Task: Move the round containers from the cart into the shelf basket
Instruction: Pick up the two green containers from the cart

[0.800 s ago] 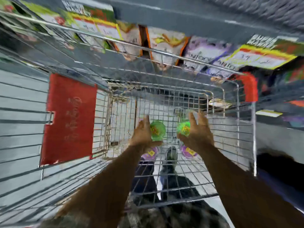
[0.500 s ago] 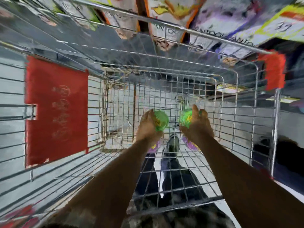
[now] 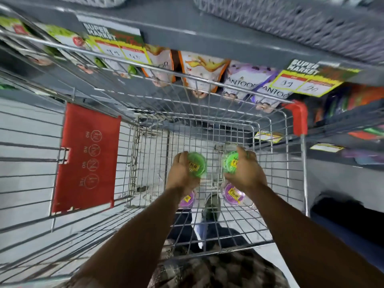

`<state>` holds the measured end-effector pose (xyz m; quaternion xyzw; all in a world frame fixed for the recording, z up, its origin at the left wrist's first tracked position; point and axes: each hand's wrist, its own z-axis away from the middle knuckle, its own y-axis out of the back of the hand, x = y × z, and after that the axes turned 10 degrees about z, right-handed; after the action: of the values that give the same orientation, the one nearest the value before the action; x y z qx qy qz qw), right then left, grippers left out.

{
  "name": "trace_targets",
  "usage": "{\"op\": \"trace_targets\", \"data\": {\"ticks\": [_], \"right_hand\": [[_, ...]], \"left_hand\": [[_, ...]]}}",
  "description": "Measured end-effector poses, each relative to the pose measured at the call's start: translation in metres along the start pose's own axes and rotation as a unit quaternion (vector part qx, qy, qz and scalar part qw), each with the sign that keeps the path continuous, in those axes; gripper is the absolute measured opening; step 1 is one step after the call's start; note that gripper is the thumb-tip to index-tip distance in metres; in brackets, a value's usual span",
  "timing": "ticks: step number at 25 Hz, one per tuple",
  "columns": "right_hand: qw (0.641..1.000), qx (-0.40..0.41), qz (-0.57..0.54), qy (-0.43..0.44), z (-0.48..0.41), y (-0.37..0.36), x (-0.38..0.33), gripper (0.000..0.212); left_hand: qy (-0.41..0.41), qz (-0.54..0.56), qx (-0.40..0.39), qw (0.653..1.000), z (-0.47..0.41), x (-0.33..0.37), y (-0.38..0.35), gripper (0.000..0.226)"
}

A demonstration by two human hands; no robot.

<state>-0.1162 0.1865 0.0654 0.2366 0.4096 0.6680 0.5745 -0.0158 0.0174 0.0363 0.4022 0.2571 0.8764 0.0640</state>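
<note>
I look down into a wire shopping cart point(image 3: 276, 183). My left hand point(image 3: 181, 173) is shut on a green round container point(image 3: 197, 165) with a yellow price sticker. My right hand point(image 3: 245, 170) is shut on a second green round container point(image 3: 230, 161). Both are held above the cart floor. Two purple round containers lie on the cart floor beneath: one point(image 3: 187, 199) under my left wrist, the other point(image 3: 232, 195) under my right hand. A grey woven shelf basket point(image 3: 291, 23) sits on the shelf above, at the top right.
The cart's red child-seat flap point(image 3: 87, 159) hangs at the left and a red corner bumper point(image 3: 299, 117) at the right. Snack pouches point(image 3: 205, 71) and yellow price tags point(image 3: 305, 83) line the grey shelf ahead. A second grey basket point(image 3: 99, 0) shows at the top left.
Both hands have closed on the green containers and lifted them slightly. The view has tilted up, bringing the shelf edge and grey baskets into sight.
</note>
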Motion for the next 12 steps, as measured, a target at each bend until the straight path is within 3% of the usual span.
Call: {"op": "trace_targets", "data": {"ticks": [6, 12], "right_hand": [[0.999, 0.008, 0.019, 0.046, 0.061, 0.083, 0.006, 0.104], [0.994, 0.024, -0.017, 0.104, 0.128, 0.187, 0.011, 0.102]], "left_hand": [[-0.076, 0.032, 0.037, 0.996, 0.054, 0.054, 0.053, 0.080], [-0.260, 0.025, 0.091, 0.961, 0.108, 0.113, 0.111, 0.076]]}}
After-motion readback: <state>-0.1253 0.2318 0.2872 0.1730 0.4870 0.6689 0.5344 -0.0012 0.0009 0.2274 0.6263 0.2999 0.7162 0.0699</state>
